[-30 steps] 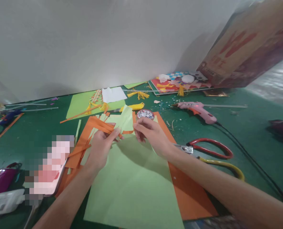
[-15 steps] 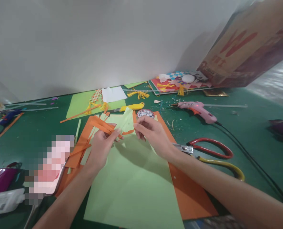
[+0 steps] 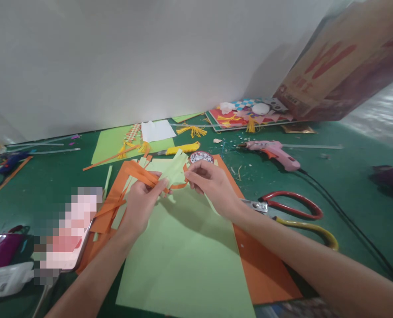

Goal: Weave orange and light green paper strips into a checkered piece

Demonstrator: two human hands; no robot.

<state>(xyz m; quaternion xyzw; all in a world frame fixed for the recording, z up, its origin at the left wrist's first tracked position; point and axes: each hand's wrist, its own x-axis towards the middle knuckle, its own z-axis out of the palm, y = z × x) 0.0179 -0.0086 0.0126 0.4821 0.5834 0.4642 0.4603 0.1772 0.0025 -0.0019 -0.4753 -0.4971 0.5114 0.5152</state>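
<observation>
Orange paper strips [image 3: 143,174] and pale green paper strips [image 3: 175,170] cross each other at the fingers of my left hand [image 3: 146,193], which is closed on them. One orange strip curves across to my right hand [image 3: 208,179], its thumb and fingertips pinching the strip's end. Both hands are above a light green paper sheet [image 3: 183,256], which lies over an orange sheet [image 3: 266,274]. Loose orange strips [image 3: 112,205] lie left of my left hand. Scissors with red and yellow handles [image 3: 291,207] rest beside my right wrist, their blades partly hidden under it.
A pink glue gun [image 3: 277,152] with a black cord lies on the right. A yellow craft knife [image 3: 183,149] and a round patterned disc [image 3: 201,157] are just beyond my hands. A blurred phone [image 3: 72,238] lies left; a paper bag [image 3: 342,66] stands at back right.
The pale green strips have fanned out and tilted to the right between my hands. The orange strip's upright end has tipped down at my right fingers. Both hands stay nearly in place.
</observation>
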